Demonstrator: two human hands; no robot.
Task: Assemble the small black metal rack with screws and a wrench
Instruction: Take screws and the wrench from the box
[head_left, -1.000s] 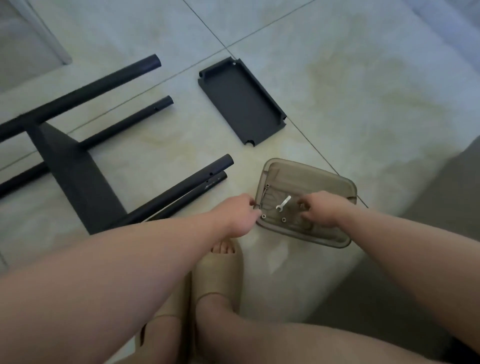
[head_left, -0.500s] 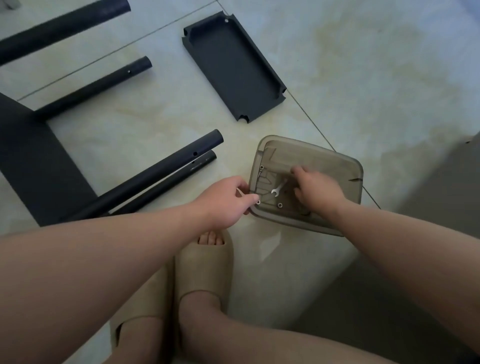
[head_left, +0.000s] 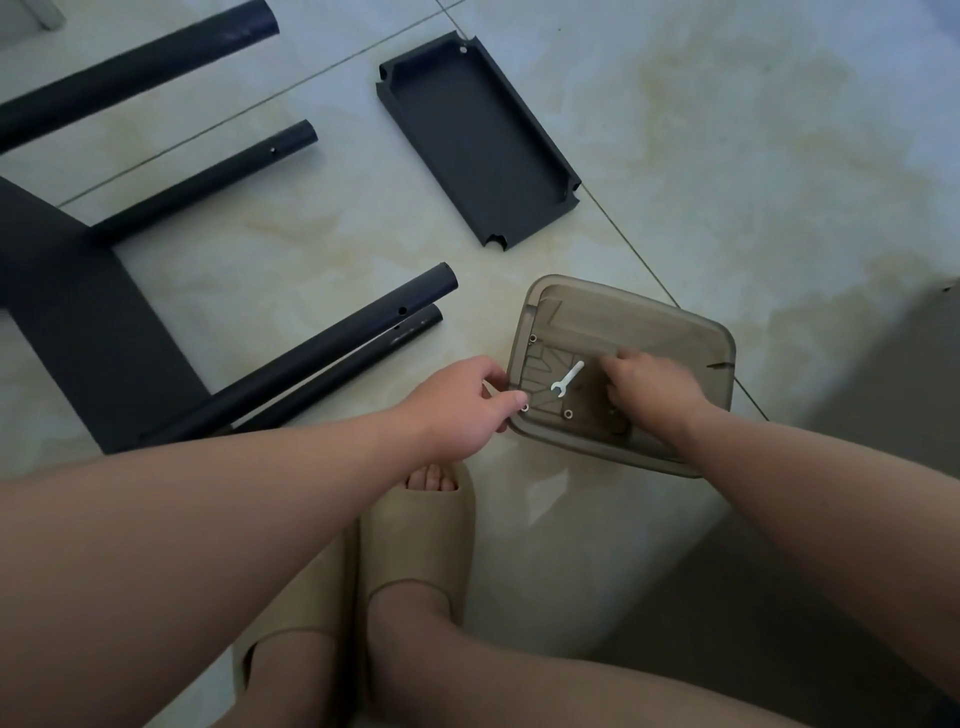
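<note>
Rack barely started: tubes (head_left: 332, 353) and shelf panel (head_left: 478, 140) loose on floor beyond left hand (head_left: 462, 405), which pinches tray (head_left: 649, 306) corner. Right hand (head_left: 654, 395) curled inside tray, can't tell what it's got. Wrench (head_left: 567, 379) between hands, untouched.

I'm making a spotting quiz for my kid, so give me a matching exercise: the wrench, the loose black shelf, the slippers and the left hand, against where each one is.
Things:
1 wrench
2 black shelf
3 slippers
4 left hand

Places:
A being worn
B at the smoky container's left rim
C lying inside the container
D flat on the floor beyond the container

Pairs: 1-C, 2-D, 3-A, 4-B.
</note>
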